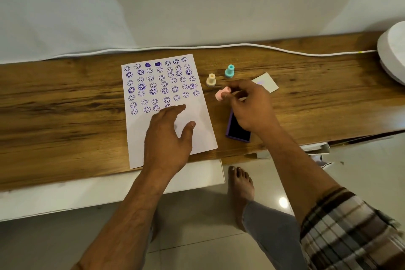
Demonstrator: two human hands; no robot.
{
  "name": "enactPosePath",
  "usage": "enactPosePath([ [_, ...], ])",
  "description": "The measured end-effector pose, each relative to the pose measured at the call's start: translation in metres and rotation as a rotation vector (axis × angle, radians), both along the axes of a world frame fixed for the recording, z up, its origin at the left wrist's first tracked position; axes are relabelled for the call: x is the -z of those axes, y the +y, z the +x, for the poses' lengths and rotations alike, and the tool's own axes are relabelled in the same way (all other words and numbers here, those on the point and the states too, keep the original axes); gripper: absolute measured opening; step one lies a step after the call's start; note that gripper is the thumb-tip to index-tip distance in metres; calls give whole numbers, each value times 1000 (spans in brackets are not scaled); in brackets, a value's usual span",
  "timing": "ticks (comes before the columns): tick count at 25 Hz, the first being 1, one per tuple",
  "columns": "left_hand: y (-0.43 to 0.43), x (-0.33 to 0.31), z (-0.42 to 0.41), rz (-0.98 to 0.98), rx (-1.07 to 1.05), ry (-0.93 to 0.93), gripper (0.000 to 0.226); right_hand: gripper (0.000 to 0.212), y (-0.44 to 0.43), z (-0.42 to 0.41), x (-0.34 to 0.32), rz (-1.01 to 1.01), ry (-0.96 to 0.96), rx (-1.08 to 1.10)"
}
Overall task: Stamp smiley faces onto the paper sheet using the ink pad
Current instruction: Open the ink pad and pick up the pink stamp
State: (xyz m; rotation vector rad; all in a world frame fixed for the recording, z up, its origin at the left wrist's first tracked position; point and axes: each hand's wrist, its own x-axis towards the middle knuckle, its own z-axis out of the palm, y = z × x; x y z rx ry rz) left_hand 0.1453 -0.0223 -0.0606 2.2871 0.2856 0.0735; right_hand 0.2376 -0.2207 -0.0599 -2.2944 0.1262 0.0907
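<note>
Here I log the right hand (pixel 247 105): its fingers (pixel 224 95) pinch a pink stamp (pixel 221 93), held tilted above the surface (pixel 65 105), just beyond the open ink pad (pixel 237 128). The left hand (pixel 168 136) lies flat, fingers spread and gripping nothing, on the paper sheet (pixel 198 136). Purple smiley prints (pixel 153 91) fill its upper part; yellow (pixel 211 80) and teal (pixel 229 71) stamps stand upright beside it.

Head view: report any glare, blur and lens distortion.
Head view: one glare spot on the floor tiles; the desk edge and the cable bow from the wide-angle lens; the pink stamp in the right hand is slightly blurred; the paper under the left hand is evenly lit and sharp.
</note>
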Motion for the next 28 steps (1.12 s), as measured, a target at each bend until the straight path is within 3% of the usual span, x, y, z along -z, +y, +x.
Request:
enactPosePath([
  [2,-3,-10,3,-238,-11,-4,43,17,5,-20,-13,350,55,112],
  [4,-8,-18,3,-369,9,-14,41,21,17,-50,-21,500,76,71],
  [12,-10,-20,0,-420,2,-32,34,24,28,-70,-28,613,109,-4],
  [18,-6,-19,6,-558,-70,-28,28,30,28,-58,-26,506,0,-154],
  [22,-8,-23,8,-1093,-143,138,21,33,23,-56,-32,412,-153,-269],
  [24,-7,-22,8,-1270,-166,203,19,29,15,-54,-32,294,-261,-291],
  [26,-7,-18,9,-1232,-176,200,18,26,-1,-48,-32,164,-318,-245],
  [28,-7,-14,9,-961,-170,162,20,26,-21,-42,-29,17,-266,-165],
])
